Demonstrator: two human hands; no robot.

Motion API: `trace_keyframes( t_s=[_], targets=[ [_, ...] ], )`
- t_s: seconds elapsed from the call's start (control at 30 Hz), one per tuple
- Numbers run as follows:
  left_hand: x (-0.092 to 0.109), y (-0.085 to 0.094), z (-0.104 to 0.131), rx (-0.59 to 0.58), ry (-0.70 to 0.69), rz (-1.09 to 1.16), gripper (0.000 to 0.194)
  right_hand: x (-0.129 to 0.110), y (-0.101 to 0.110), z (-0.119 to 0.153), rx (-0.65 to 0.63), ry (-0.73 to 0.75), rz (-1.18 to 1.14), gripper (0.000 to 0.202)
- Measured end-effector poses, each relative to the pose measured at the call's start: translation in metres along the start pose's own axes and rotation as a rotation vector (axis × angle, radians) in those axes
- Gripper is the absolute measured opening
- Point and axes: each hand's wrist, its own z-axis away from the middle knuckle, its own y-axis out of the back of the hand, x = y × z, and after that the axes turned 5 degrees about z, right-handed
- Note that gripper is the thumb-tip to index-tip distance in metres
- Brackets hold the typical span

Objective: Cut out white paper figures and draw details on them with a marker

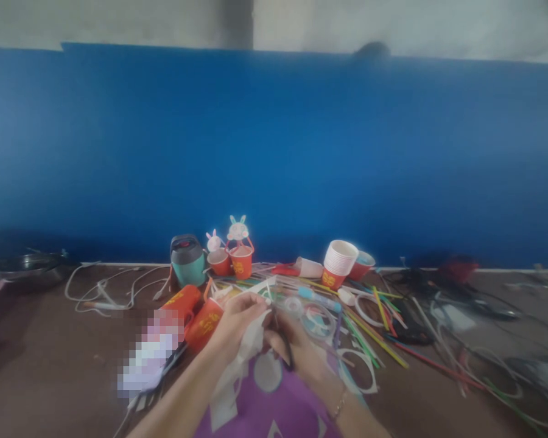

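My left hand pinches a piece of white paper that hangs below its fingers. In my right hand is a pair of scissors; the dark handle loop shows by the fingers. Its blades point up near the left fingertips, where blur hides whether they touch the paper. Under the hands lies a purple sheet with a white paper disc on it. Left of my left hand, two red paper cups lie on their sides, the nearer cup close to the forearm.
Behind stand a teal jug, a red cup with a bunny figure and a stack of paper cups. Coloured pipe cleaners, a tape roll and a cut-out ring lie to the right. A blue partition borders the table.
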Motion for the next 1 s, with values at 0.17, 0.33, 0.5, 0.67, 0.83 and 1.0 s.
trace_keyframes(
  t_s=[0.17,0.33,0.5,0.67,0.83,1.0],
  targets=[
    [-0.011,-0.010,0.004,0.051,-0.001,0.064,0.030,0.005,-0.001,0.000,0.026,0.017,-0.009,0.026],
    [-0.022,-0.016,0.006,0.136,-0.014,0.068,0.030,0.003,-0.002,0.001,0.053,0.035,-0.015,0.029],
    [-0.026,-0.016,0.007,0.156,-0.046,0.058,0.028,0.002,-0.002,0.001,0.058,0.028,-0.020,0.030],
    [-0.030,-0.015,0.009,0.185,-0.056,0.047,0.029,0.001,-0.004,0.001,0.090,0.018,-0.037,0.032],
    [-0.028,-0.016,0.010,0.193,-0.037,0.058,0.031,0.001,-0.006,0.001,0.105,0.015,-0.031,0.031],
    [-0.028,-0.016,0.009,0.176,-0.032,0.061,0.032,0.003,-0.006,0.000,0.105,0.036,-0.053,0.032]
  ],
)
